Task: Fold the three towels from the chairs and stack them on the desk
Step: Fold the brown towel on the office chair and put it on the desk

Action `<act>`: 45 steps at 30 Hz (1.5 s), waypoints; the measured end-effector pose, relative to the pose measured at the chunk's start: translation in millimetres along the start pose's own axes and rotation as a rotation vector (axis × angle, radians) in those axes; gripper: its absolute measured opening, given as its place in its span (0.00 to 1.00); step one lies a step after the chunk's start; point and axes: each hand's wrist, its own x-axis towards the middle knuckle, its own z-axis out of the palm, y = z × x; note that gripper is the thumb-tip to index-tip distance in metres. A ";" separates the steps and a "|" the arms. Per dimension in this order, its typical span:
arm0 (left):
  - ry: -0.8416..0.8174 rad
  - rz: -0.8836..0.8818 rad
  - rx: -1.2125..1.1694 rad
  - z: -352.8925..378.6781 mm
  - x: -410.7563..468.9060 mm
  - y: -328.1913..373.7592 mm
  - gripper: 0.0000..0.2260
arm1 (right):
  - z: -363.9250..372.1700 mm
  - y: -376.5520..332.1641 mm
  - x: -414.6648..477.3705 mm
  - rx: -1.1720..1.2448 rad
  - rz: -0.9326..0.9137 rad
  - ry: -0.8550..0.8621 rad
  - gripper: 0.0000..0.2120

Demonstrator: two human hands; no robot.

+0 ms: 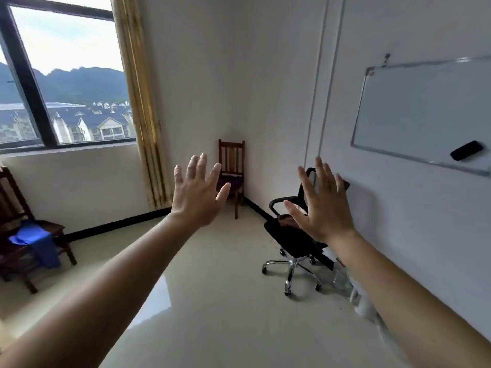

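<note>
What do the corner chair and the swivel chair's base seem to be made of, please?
Corner chair: likely wood, reddish-brown slatted back with a stained look. Swivel chair base: probably chromed metal, bright glints on its spokes.

I see a bare office room: a whiteboard on the wall, a swivel chair below it.

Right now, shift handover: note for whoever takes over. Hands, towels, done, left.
Hands: left hand and right hand raised, fingers spread, holding nothing.
Towels: blue towel crumpled on the left wooden chair; purple towel on the corner chair; brownish cloth, likely the third, on the office chair.
Done: nothing folded. Desk not in view.
Left: collect, fold, stack all three.
</note>
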 end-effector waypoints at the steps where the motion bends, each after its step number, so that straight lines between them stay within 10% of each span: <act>1: -0.054 0.013 0.012 15.7 3.4 10.1 0.29 | 13.0 9.1 -3.1 -0.001 0.009 -0.047 0.40; 31: -0.460 0.068 -0.198 509.9 366.3 130.7 0.29 | 483.4 313.9 223.4 -0.094 0.153 -0.541 0.32; 45: -0.698 0.280 -0.425 736.0 613.8 202.6 0.25 | 634.2 446.1 344.0 -0.122 0.491 -0.692 0.17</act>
